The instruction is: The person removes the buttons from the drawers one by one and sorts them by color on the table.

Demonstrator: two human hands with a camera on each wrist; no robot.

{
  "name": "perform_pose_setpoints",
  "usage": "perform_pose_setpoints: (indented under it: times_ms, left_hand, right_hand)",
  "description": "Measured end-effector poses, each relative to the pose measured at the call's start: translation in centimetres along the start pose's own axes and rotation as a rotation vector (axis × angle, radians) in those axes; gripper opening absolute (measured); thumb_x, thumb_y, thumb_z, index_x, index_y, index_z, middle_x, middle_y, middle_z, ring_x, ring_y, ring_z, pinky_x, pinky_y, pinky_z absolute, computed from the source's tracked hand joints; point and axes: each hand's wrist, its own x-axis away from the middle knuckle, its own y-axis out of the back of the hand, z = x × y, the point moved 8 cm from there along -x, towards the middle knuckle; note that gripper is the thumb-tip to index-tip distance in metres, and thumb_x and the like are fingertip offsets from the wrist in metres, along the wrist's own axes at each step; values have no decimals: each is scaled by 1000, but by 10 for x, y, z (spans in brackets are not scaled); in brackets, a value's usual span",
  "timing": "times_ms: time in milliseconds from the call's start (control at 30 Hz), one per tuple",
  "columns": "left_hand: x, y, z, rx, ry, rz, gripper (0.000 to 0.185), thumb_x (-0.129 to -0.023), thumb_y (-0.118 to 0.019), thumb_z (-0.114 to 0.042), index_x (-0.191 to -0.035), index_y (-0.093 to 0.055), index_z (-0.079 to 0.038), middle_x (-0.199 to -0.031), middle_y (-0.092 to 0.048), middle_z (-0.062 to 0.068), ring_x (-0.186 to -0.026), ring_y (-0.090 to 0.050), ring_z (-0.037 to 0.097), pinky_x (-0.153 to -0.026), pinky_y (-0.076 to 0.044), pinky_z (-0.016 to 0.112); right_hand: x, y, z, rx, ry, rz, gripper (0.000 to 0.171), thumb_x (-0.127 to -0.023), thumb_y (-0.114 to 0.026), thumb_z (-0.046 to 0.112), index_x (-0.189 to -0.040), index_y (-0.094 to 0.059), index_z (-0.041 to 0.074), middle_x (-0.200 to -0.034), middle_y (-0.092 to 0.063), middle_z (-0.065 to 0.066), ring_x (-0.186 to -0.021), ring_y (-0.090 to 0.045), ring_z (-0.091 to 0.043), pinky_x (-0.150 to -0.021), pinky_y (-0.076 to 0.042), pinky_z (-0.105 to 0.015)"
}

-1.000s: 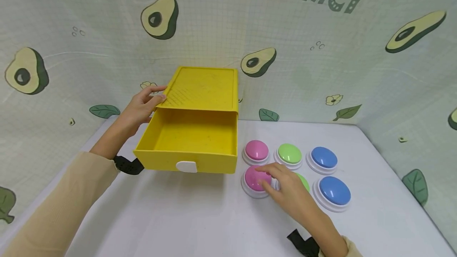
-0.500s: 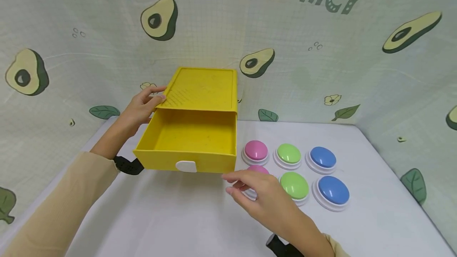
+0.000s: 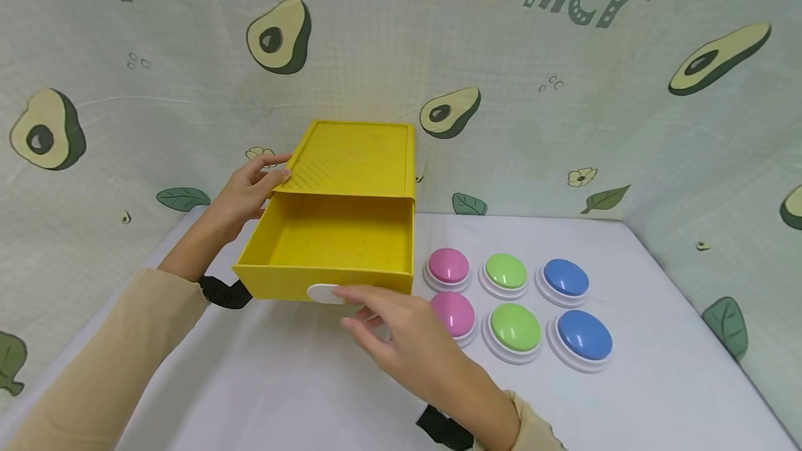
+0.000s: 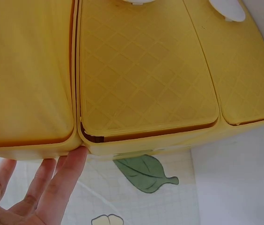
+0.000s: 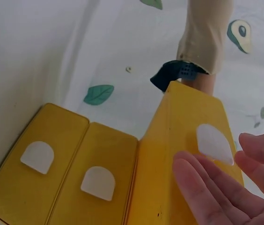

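Observation:
A small yellow drawer cabinet (image 3: 360, 159) has its top drawer (image 3: 266, 282) pulled out; the inside that shows is bare. On the drawer front is a white tab handle (image 3: 322, 294). My left hand (image 3: 244, 190) rests against the cabinet's left side, its fingertips (image 4: 78, 154) at the edge of the side in the left wrist view. My right hand (image 3: 407, 336) is at the drawer front with fingers loosely extended, the index fingertip right at the handle. In the right wrist view, the fingers and thumb of that hand (image 5: 230, 197) stand apart near the handle.
Two lower drawers (image 5: 108, 152) are closed, each with a white tab. Right of the cabinet, domed push buttons stand in two rows: pink (image 3: 448, 265), green (image 3: 515, 326) and blue (image 3: 585, 334), on white bases. A cloth printed with avocados (image 3: 278, 37) hangs behind the white table (image 3: 250, 381).
My right hand has moved left from over the front pink and green buttons to the drawer's handle, uncovering them. My left hand and the open drawer have stayed in place.

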Motion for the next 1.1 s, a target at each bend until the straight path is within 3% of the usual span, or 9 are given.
perform_pose_setpoints:
  times_ms: [133, 500, 1100]
  left_hand:
    - [0, 0, -1, -6, -4, -2, 57, -96, -41, -43, -148, -24, -24, -144, -31, 22, -127, -37, 39, -98, -38, 61]
    - [2, 1, -1, -32, 3, -18, 59, -95, -42, -46, -147, -25, -23, -144, -32, 22, -127, -37, 40, -98, -37, 61]
    - [3, 0, -3, -60, 1, -25, 59, -95, -42, -47, -146, -27, -23, -144, -34, 22, -127, -38, 40, -98, -37, 62]
  right_hand:
    - [-5, -5, -1, -4, -57, 5, 33, -88, -64, 17, -121, -61, 14, -103, -69, 3, -82, -65, -6, -77, -51, -12]
    - [-11, -5, 2, 18, -8, -93, 21, -88, -62, 10, -109, -66, 11, -86, -67, 2, -72, -61, -5, -71, -49, -6]
    - [-18, -4, -2, 52, -47, -135, 21, -88, -63, 11, -109, -66, 14, -84, -69, 1, -68, -61, -7, -69, -50, -8]
